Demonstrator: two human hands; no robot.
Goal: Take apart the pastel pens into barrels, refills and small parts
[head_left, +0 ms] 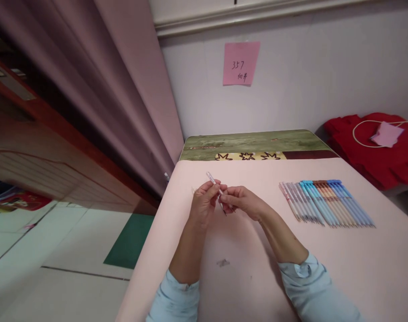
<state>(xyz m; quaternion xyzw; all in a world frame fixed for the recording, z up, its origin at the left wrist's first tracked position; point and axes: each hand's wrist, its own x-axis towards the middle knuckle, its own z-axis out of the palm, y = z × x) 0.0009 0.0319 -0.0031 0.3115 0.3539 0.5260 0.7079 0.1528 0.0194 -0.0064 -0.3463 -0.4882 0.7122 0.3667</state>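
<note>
A slim whitish pen (211, 177) slants between my two hands above the pale tabletop, its upper end pointing away to the left. My left hand (203, 201) is closed, thumb and fingers pinching the pen's barrel. My right hand (242, 200) is closed too, its fingertips on the lower part of the same pen. A thin, dark-tipped end (223, 210) pokes out below the fingers; whether it belongs to this pen or to a separate piece I cannot tell. To the right lies a row of pens (327, 203) side by side, in whitish, light blue, tan and blue groups.
A small greyish scrap (223, 263) lies on the pale table covering (254, 268) near me. Behind is a green patterned strip (257, 142). A red cloth (361, 156) with a cable and pink papers (387, 134) sits right; a curtain (133, 76) hangs left.
</note>
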